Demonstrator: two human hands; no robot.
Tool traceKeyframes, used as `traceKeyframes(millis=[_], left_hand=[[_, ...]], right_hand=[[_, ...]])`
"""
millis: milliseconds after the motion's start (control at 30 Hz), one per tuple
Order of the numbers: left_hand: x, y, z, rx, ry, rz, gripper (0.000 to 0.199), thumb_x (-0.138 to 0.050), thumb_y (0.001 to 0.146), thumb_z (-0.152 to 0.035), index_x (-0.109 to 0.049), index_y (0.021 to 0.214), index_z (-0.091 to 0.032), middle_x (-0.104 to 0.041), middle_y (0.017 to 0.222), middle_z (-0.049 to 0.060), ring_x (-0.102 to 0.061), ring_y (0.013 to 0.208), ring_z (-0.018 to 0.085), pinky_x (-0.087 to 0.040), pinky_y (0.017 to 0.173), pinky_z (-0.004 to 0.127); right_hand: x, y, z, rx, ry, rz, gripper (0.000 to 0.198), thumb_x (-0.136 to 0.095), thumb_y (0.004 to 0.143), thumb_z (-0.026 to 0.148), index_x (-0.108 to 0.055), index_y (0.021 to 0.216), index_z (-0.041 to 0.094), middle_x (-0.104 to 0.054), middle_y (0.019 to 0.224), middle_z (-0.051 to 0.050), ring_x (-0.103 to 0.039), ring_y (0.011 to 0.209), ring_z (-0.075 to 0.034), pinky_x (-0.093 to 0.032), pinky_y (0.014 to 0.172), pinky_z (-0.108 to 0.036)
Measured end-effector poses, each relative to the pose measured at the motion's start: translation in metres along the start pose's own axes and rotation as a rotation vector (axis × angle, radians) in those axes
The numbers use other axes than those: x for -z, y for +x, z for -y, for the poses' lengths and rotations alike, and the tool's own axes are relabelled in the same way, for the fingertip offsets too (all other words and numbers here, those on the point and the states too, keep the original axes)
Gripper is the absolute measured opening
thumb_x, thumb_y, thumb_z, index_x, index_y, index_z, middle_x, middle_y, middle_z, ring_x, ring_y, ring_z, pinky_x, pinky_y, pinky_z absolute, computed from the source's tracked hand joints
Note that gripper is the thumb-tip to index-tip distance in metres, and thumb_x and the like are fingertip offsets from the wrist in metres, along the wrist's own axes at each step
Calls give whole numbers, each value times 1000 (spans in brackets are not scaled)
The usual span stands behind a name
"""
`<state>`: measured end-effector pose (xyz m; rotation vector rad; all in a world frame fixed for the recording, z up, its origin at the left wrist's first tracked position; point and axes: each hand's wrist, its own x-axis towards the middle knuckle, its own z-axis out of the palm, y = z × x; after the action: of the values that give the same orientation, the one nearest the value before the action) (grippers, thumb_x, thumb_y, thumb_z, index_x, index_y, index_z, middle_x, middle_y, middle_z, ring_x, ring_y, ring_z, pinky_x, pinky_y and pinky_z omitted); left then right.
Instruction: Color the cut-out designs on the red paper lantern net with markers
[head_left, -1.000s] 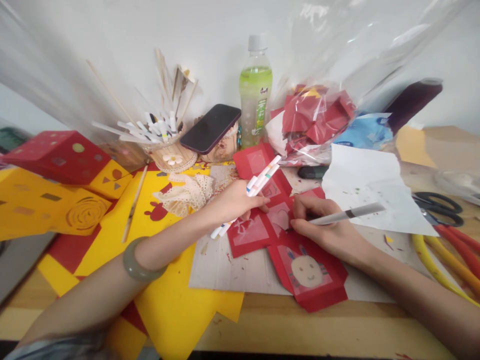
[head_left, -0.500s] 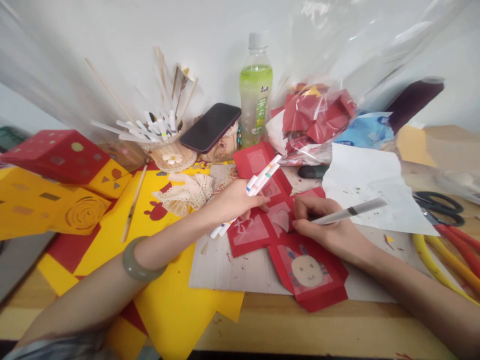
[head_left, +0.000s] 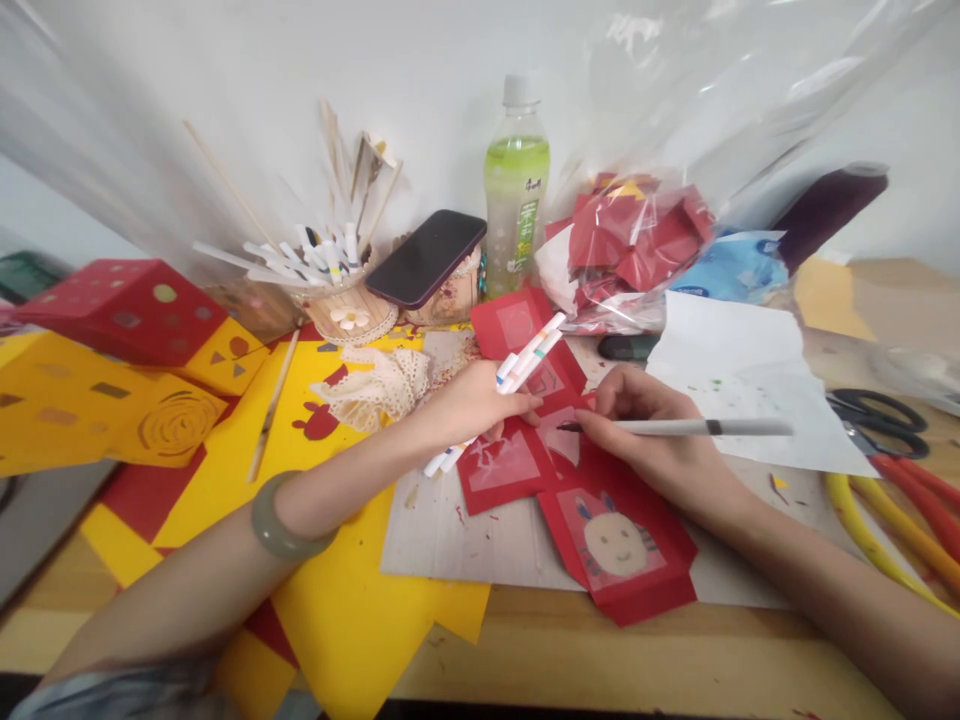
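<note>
My left hand (head_left: 480, 400) is closed around several white marker pens (head_left: 529, 354), their ends sticking out above and below the fist. Its fingertips rest on a red paper cutout (head_left: 499, 470), a cross-like box net with translucent windows. In my right hand (head_left: 645, 420) is a black-tipped marker (head_left: 690, 427), held nearly level, its dark tip at the middle window; whether it touches cannot be made out. A drawn rabbit-like face (head_left: 616, 545) with blue ears fills the nearest window. The net lies on a grey board (head_left: 480, 550).
Behind stand a pen holder (head_left: 349, 315), a phone (head_left: 427, 257) on another holder, a drink bottle (head_left: 517, 190) and a bag of red scraps (head_left: 637, 240). Red and yellow paper boxes (head_left: 135, 310) sit left, above yellow paper (head_left: 360, 610). At right are white paper (head_left: 750, 370) and scissors (head_left: 885, 420).
The marker in my right hand has swung from slanting to nearly level, and its tip now shows at the middle window. My left hand keeps its grip; the whole view has shifted slightly.
</note>
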<state>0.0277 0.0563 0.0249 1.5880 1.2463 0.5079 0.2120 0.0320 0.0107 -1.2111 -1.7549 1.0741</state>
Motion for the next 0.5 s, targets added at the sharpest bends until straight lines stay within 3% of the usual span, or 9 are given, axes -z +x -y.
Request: traceKeyframes(millis=[167,500], left_hand=[[-1,1,3,-12,-33,-2,13,-53,77,-21,-58,69,-12,-44,35,-6,-39,31,6,-28,35,17],[-1,1,4,-7,-31,-13,13,-53,76,-22,-58,70,-12,-46,38,-5,-41,33,6,-30,34,16]], right_hand=[[0,1,-6,23,-70,125,20,-55,75,24,-41,62,19,-45,57,4,-38,51,-9,-29,45,-22],[-1,1,-7,16,-95,124,24,-54,77,30,-40,61,19,-41,55,5,-36,50,-8,-27,43,-21]])
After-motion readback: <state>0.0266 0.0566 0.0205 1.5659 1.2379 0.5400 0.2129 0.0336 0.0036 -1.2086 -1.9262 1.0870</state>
